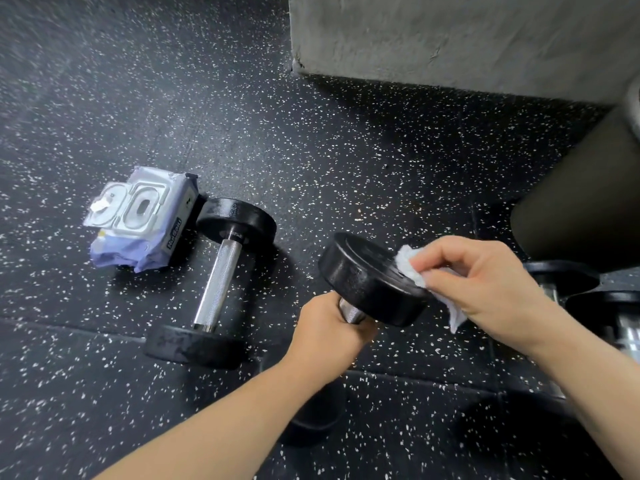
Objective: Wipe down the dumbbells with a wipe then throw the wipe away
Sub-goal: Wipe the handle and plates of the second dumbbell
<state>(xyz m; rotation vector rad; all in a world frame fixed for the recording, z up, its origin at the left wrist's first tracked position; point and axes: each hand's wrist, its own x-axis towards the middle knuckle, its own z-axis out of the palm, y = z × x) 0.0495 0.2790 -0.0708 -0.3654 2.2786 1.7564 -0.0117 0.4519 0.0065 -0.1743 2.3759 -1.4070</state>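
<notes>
My left hand (pixel 329 332) grips the chrome handle of a black dumbbell (pixel 363 277), held up off the floor with one round head tilted toward me. Its lower head shows partly under my left forearm. My right hand (pixel 481 282) presses a crumpled white wipe (pixel 410 266) against the right side of the raised head's flat face. A second black dumbbell (pixel 216 282) with a chrome handle lies on the speckled floor to the left, untouched.
A purple pack of wipes (pixel 142 220) lies on the floor with its lid flipped open and a wipe poking out, next to the second dumbbell. A grey concrete block (pixel 450 39) stands behind. More dumbbells (pixel 568 282) and a dark rounded object (pixel 581 202) sit at the right.
</notes>
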